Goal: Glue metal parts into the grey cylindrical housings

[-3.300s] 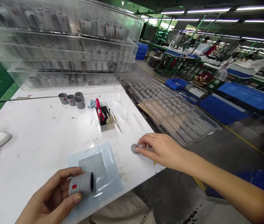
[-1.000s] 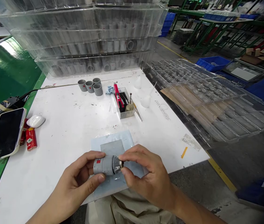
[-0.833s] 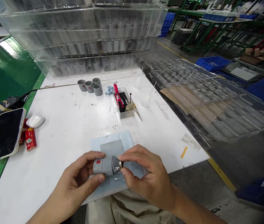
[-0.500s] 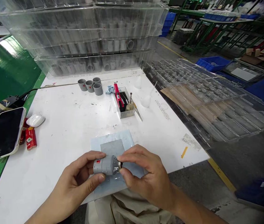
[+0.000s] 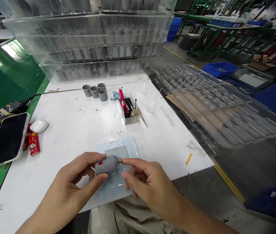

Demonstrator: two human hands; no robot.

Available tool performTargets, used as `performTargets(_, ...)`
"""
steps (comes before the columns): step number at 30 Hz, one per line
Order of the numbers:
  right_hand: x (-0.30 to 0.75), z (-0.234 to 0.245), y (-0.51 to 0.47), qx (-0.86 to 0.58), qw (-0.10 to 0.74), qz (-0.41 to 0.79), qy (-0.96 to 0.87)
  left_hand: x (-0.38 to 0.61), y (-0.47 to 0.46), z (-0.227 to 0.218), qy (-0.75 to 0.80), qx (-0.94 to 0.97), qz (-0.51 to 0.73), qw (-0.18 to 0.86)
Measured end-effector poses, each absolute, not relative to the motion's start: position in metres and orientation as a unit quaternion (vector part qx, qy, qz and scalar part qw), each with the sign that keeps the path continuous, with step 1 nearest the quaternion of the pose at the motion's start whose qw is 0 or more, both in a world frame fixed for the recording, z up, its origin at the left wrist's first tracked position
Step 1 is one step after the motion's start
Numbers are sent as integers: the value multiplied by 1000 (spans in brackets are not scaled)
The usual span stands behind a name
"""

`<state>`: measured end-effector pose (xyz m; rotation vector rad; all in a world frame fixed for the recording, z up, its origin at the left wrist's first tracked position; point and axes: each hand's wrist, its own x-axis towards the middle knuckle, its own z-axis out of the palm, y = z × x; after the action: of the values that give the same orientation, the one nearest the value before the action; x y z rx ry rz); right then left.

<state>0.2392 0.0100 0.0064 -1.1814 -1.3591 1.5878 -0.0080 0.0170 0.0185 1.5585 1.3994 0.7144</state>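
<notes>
My left hand grips a grey cylindrical part between thumb and fingers, low over the work mat. A red mark shows on the cylinder's side, and its right end narrows to a small metal tip. With its index finger stretched out, my right hand touches that tip. Its thumb stands apart below the finger, and nothing shows between them. Beneath both hands lies a light blue mat with a grey sheet on it.
Several grey rings stand farther back, left of a small tray holding a red-handled cutter. Tweezers lean beside it. A phone and red batteries lie left. Stacked clear trays rise behind.
My right thumb has come away from the cylinder's metal end, leaving the index finger on it. The cylinder has shifted slightly up and left with my left hand.
</notes>
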Motion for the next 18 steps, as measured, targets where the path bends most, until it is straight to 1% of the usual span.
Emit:
performTargets(2, 242, 6, 10, -425, 262, 728, -469, -8, 20, 26, 557, 692, 236, 394)
performTargets(3, 243, 5, 10, -406, 230, 760, -452, -7, 22, 29, 553, 714, 214, 373)
performTargets(5, 243, 3, 11, -386, 217, 780, -443, -3, 25, 35, 549, 742, 183, 339)
performTargets(8, 243, 2, 13, -398, 223, 761, -461, 3, 31, 42, 541, 764, 138, 324)
performTargets(10, 246, 4, 15, -427, 227, 726, -489, 6, 36, 46, 527, 777, 119, 322)
performTargets(12, 253, 10, 22, -460, 249, 671, -526, 11, 41, 50, 514, 788, 109, 320)
performTargets(15, 266, 20, 46, -499, 330, 551, -582, 18, 46, 50, 497, 795, 104, 332)
performTargets(18, 277, 29, 85, -516, 430, 387, -632, 22, 45, 41, 491, 789, 144, 341)
